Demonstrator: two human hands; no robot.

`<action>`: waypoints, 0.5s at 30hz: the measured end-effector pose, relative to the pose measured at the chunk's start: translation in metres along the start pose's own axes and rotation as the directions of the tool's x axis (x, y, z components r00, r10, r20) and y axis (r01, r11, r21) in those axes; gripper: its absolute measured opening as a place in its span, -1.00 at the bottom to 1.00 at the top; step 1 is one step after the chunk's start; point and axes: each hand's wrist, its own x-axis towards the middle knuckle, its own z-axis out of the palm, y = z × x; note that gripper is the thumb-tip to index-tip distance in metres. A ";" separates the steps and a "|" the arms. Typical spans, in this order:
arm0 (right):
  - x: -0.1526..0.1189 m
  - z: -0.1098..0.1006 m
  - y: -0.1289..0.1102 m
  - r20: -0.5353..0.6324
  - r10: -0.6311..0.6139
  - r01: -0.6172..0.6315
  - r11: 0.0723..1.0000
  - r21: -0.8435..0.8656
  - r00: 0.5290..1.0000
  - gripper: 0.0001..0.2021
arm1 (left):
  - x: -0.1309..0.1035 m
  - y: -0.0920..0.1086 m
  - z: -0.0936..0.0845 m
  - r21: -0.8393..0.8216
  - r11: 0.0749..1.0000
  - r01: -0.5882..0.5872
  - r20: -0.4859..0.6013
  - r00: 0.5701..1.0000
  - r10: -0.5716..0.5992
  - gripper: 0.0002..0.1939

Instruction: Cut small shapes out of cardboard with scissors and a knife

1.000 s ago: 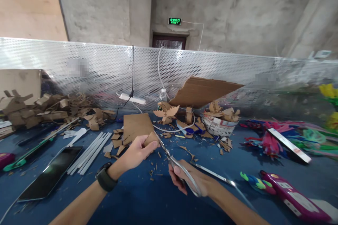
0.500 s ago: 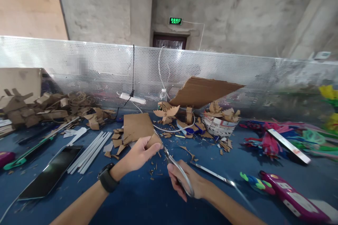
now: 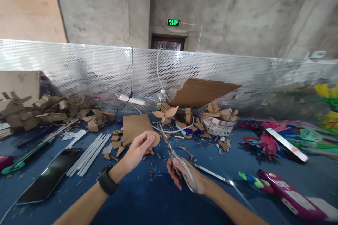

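Note:
My left hand [image 3: 142, 147], with a dark watch on its wrist, pinches a small rounded piece of cardboard [image 3: 156, 138] between thumb and fingers. In my right hand [image 3: 190, 175] is a pair of scissors [image 3: 171, 148] with grey handles. Their blades point up and away, slightly parted, just right of the cardboard piece and apart from it. Behind my left hand a larger square cardboard sheet [image 3: 136, 126] lies on the blue table [image 3: 148, 204]. Small cardboard scraps [image 3: 116, 144] lie beside that sheet.
White sticks [image 3: 89, 154] and a dark tablet [image 3: 50, 175] lie to the left. A metal ruler [image 3: 213, 173], a purple device [image 3: 290, 193] and colourful pipe cleaners [image 3: 266, 144] are at the right. Behind stand a scrap-filled basket [image 3: 218, 126] and a clear bottle [image 3: 162, 96].
The scissors have come away from the cardboard and their blades now show beside it. My left hand has turned the piece, so its rounded edge faces right.

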 end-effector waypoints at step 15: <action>-0.001 -0.004 0.004 0.107 -0.037 0.042 0.998 -0.046 0.994 -0.26 | -0.006 0.009 0.006 0.044 0.998 0.050 0.120 0.991 -0.055 -0.50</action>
